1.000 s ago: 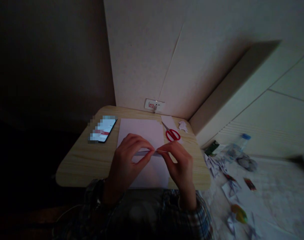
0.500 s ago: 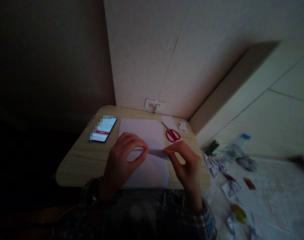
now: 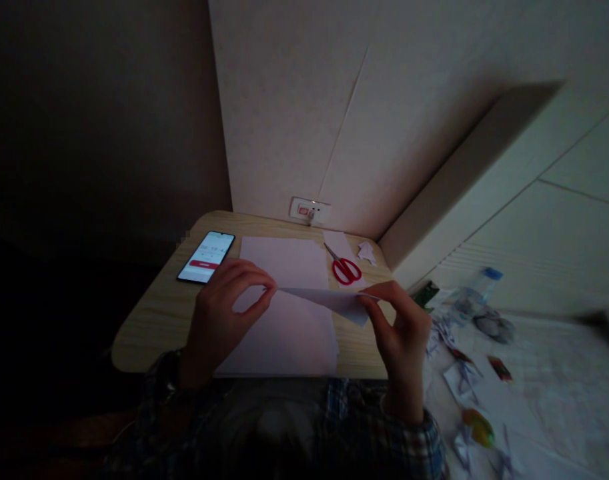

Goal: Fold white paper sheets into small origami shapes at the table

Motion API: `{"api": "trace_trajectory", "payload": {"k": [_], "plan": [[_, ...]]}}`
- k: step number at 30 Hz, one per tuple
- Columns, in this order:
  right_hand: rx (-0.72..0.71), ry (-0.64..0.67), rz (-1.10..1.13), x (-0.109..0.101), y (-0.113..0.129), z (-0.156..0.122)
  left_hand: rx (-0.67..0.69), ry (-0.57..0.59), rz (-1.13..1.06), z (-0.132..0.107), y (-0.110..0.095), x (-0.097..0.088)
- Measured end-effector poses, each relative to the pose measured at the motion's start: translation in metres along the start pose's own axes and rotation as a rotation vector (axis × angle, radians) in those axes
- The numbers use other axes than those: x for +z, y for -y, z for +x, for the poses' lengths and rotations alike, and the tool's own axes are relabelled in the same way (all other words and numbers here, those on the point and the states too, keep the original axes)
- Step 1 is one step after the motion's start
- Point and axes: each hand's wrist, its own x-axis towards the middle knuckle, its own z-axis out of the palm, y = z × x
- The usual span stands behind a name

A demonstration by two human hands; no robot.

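Hands: both have been drawing apart since a moment ago, the left hand point(image 3: 224, 313) sliding left and the right hand point(image 3: 401, 333) sliding right, stretching the folded paper point(image 3: 329, 300) out longer between them.
Paper: hanging just above the white sheet point(image 3: 284, 333), slanting down toward the right.
Left fingers: thumb and forefinger are pinching its narrow left tip.
Right fingers: closing on its wider right end.
Sheet: lying flat on the wooden table point(image 3: 154, 327), under both hands.
Scissors point(image 3: 345, 268): red-handled, lying beyond the right hand, near a small paper figure point(image 3: 367, 251).
Phone point(image 3: 207, 257): glowing at the table's far left, well apart from the paper.
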Motion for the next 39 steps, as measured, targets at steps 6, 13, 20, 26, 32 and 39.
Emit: {"api": "trace_trajectory", "payload": {"k": [6, 13, 20, 26, 32, 39], "plan": [[0.249, -0.202, 0.115, 0.000, -0.010, 0.001, -0.192, -0.206, -0.037, -0.005, 0.008, -0.002], [0.436, -0.250, 0.412, 0.026, 0.001, 0.003, -0.550, 0.033, -0.476, -0.008, -0.012, 0.019], [0.531, -0.211, 0.527, 0.041, 0.011, 0.000, -0.700, 0.073, -0.604, -0.008, -0.024, 0.028], [0.535, -0.160, 0.508, 0.041, 0.011, -0.001, -0.763, 0.087, -0.593, -0.008, -0.022, 0.027], [0.458, -0.100, 0.451, 0.035, 0.009, 0.001, -0.832, 0.057, -0.629, -0.011, -0.017, 0.029], [0.395, -0.163, 0.418, 0.030, 0.007, 0.000, -0.827, 0.066, -0.641, -0.014, -0.013, 0.027]]}}
